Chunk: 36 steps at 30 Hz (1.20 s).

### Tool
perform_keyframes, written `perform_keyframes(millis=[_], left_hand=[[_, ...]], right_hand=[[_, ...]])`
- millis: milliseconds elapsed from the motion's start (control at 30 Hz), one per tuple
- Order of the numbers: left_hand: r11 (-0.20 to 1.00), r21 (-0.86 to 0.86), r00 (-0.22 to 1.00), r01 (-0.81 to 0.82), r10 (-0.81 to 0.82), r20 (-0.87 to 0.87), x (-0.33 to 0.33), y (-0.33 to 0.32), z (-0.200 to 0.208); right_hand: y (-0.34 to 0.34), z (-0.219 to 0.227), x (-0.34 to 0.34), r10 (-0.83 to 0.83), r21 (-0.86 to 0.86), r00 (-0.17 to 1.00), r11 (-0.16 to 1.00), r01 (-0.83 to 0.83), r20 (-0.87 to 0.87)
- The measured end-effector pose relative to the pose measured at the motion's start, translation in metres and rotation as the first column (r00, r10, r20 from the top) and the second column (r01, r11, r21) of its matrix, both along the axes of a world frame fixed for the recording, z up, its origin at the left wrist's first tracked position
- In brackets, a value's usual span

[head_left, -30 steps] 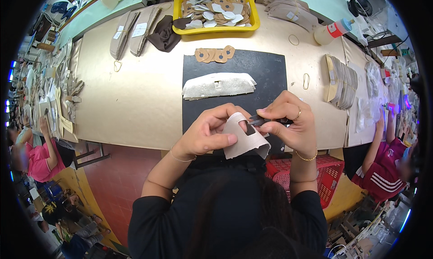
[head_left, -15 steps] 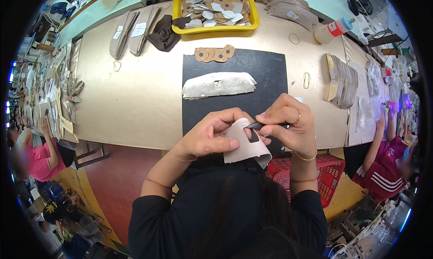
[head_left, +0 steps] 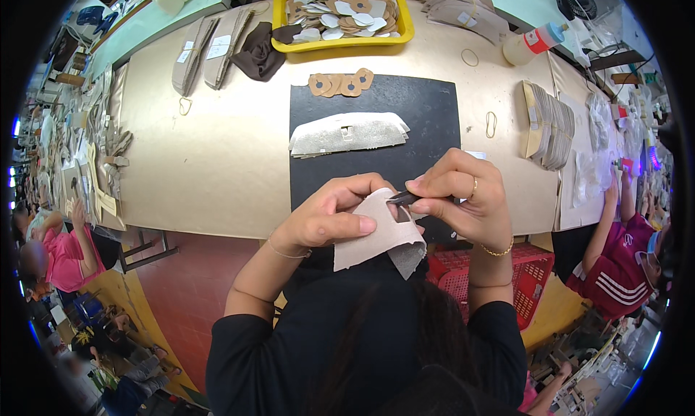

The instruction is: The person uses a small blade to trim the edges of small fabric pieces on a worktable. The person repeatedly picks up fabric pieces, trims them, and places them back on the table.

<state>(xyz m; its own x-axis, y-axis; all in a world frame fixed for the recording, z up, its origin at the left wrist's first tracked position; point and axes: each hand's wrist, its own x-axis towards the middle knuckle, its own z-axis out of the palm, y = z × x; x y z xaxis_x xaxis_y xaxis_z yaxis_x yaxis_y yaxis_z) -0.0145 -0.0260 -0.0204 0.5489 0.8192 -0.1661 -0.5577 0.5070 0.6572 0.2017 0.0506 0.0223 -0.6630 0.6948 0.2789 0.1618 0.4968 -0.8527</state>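
Note:
My left hand (head_left: 327, 217) grips a pale beige sheet piece (head_left: 355, 249), thumb on top and fingers behind. The piece bends down at its right side, showing a grey speckled underside, and has a rectangular cut-out. My right hand (head_left: 470, 202) pinches a slim dark tool (head_left: 402, 198), its tip at the upper edge of that cut-out; its exact kind is not clear. Beyond my hands a stack of similar pale pieces (head_left: 376, 135) with a cut-out lies on a black mat (head_left: 431, 119). Several brown pieces with dark dots (head_left: 333, 85) overlap at the mat's far edge.
A yellow tray (head_left: 340, 47) of small brown and white pieces stands at the back, beside a dark cloth (head_left: 259, 54). Bundled pieces (head_left: 546, 126) and a bottle (head_left: 532, 45) are at right. A red basket (head_left: 532, 271) sits below. People work at both sides.
The beige piece has shifted slightly left and turned, its lower edge swinging left and more of the grey underside showing. The dark tool stays at the cut-out's edge.

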Motion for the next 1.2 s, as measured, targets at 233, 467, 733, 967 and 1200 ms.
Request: perform_keyframes(millis=[233, 467, 733, 967, 1200], left_hand=[[1.0, -0.007, 1.0, 0.007, -0.007, 0.025, 0.0, 0.001, 0.004], [1.0, -0.011, 1.0, 0.021, -0.021, 0.006, -0.002, 0.001, 0.003], [0.996, 0.085, 0.996, 0.032, -0.024, -0.087, -0.004, 0.001, 0.001], [0.89, 0.296, 0.827, 0.348, -0.143, -0.544, -0.013, 0.007, -0.012], [0.874, 0.292, 0.288, 0.388, 0.186, -0.939, -0.001, -0.009, -0.044]], right_hand=[[0.001, -0.003, 0.001, 0.019, -0.061, 0.999, 0.998, -0.022, -0.042], [0.002, -0.006, 0.001, 0.034, -0.04, 0.995, 0.998, -0.038, -0.094], [0.003, -0.005, 0.002, 0.013, -0.045, 0.999, 0.999, -0.015, -0.051], [0.003, -0.007, 0.015, -0.182, -0.047, 0.975, 0.983, 0.177, -0.126], [0.001, -0.013, 0.021, -0.219, -0.054, 0.967, 0.976, 0.213, -0.133]])
